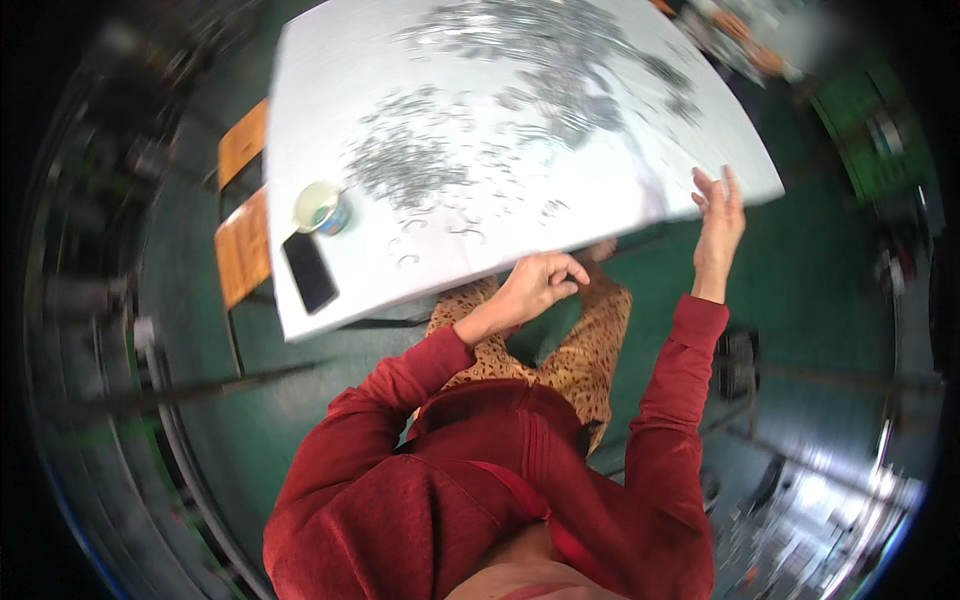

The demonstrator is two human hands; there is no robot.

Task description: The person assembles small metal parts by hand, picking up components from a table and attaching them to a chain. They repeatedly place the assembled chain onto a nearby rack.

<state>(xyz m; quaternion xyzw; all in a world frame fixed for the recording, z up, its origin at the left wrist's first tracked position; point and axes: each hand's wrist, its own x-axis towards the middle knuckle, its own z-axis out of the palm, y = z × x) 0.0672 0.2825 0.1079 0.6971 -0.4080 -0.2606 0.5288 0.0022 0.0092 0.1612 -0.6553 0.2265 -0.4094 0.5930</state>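
Note:
My left hand (537, 288) hovers at the near edge of the white table (350, 90), above my lap. Its fingers are curled inward, and whether anything small sits in them cannot be seen. Off to the right, my right hand (718, 225) is raised beside the table's near right corner, fingers apart, holding nothing. Many small dark curved pieces (405, 160) lie scattered across the left middle of the tabletop. A larger spread of grey, thin pieces (570, 80) covers the far part, smeared by motion. A few loose curved pieces (465, 232) lie closer to my left hand.
A small pale bucket (318, 208) with a blue side stands near the table's left edge. Below it lies a black phone (310, 272). Two wooden stools (243, 245) are by the left side. A green crate (860, 130) stands at the far right on the green floor.

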